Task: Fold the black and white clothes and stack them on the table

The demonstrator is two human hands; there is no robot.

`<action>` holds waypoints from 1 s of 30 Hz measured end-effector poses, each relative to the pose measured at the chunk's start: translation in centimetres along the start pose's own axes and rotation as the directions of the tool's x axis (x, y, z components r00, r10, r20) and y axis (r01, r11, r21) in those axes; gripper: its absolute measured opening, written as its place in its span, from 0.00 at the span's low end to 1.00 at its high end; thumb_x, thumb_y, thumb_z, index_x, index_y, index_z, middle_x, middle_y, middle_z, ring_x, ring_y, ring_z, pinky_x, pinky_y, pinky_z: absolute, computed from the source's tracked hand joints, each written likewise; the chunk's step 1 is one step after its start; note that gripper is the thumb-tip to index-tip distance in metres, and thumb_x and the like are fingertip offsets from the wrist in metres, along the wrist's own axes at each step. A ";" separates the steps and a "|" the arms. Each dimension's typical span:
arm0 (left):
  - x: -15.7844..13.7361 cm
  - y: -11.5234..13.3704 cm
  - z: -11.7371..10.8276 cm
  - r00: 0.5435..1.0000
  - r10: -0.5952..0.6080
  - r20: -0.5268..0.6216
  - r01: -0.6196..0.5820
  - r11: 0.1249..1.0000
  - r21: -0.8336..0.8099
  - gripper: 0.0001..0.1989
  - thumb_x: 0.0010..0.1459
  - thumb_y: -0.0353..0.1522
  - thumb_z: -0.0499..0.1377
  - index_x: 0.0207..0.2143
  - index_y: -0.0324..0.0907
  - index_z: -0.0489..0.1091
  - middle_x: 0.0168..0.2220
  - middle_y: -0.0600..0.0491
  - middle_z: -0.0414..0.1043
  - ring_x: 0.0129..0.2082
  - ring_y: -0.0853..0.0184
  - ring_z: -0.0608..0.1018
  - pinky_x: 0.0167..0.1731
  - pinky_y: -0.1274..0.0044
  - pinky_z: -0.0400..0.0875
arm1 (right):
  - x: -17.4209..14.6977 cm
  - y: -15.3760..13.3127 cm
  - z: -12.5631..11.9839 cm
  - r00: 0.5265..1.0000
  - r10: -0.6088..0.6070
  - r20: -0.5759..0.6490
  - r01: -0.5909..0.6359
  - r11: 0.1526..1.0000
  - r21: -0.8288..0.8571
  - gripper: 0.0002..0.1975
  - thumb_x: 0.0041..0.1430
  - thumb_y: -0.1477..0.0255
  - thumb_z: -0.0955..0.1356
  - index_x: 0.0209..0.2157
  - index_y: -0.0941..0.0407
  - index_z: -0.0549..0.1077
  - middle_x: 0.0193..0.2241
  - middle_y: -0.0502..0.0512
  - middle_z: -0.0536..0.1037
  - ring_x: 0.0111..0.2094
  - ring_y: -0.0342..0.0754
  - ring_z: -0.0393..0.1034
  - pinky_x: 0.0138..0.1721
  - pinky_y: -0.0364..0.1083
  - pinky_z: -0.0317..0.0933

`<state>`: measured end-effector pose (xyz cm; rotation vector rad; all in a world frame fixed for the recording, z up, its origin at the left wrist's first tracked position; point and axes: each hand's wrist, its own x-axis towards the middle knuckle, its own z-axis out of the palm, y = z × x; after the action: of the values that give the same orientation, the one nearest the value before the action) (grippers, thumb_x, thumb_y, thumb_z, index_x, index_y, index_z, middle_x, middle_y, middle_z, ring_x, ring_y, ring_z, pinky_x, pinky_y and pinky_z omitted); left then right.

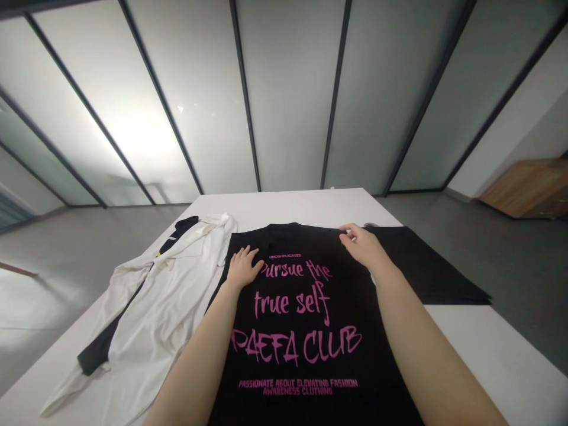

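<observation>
A black T-shirt (293, 307) with pink lettering is spread flat on the white table in front of me, its neckline at the far side. My left hand (244, 266) rests on its upper left part, fingers spread and flat, beside the first printed line. At the far right shoulder of the shirt is my right hand (361, 245), fingers apart and lightly bent, the fingertips at the shoulder edge. Nothing shows between those fingers. My right forearm covers part of the shirt's right side.
White garments (164, 302) lie loosely on the left of the table, with black cloth (100, 349) partly under them. A flat black piece (426, 266) with straight edges lies at the right. The white table (288, 207) faces frosted glass panels (293, 94). A wooden cabinet (528, 189) stands far right.
</observation>
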<state>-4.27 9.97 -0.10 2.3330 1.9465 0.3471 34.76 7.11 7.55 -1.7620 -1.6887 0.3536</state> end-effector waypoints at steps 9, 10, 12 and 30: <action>-0.1 0.2 0.0 1.000 -0.010 -0.001 0.010 1.000 -0.010 0.30 0.70 0.47 0.54 0.69 0.46 0.65 0.73 0.43 0.57 0.74 0.49 0.58 0.70 0.55 0.53 | -1.6 0.0 7.0 0.984 0.149 0.099 -0.105 0.928 -0.358 0.16 0.66 0.65 0.69 0.50 0.58 0.78 0.49 0.66 0.79 0.48 0.59 0.77 0.48 0.51 0.67; -0.1 0.2 0.0 1.000 -0.010 -0.001 0.010 1.000 -0.011 0.30 0.70 0.47 0.54 0.69 0.47 0.65 0.73 0.43 0.57 0.74 0.49 0.58 0.70 0.55 0.53 | -1.7 0.1 7.3 0.984 0.153 0.091 -0.110 0.924 -0.366 0.14 0.67 0.67 0.68 0.49 0.58 0.79 0.49 0.67 0.79 0.49 0.59 0.77 0.48 0.51 0.67; 0.0 0.2 0.0 1.000 -0.009 -0.001 0.009 1.000 -0.012 0.29 0.70 0.47 0.54 0.69 0.47 0.65 0.73 0.43 0.57 0.73 0.49 0.58 0.70 0.55 0.53 | -1.5 0.2 7.3 0.985 0.152 0.084 -0.112 0.925 -0.362 0.13 0.69 0.69 0.65 0.47 0.57 0.79 0.47 0.65 0.80 0.48 0.58 0.77 0.48 0.51 0.66; 0.0 0.2 0.1 1.000 -0.009 -0.002 0.009 1.000 -0.017 0.30 0.69 0.47 0.55 0.68 0.46 0.66 0.73 0.43 0.57 0.73 0.48 0.58 0.70 0.55 0.52 | -1.0 -0.3 7.1 0.998 -0.023 0.055 0.036 0.963 -0.267 0.20 0.73 0.61 0.60 0.54 0.56 0.77 0.53 0.64 0.79 0.54 0.57 0.73 0.56 0.51 0.63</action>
<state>-4.06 9.95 -0.11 2.3133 1.9470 0.3635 30.12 8.08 2.23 -1.9314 -1.8689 0.1634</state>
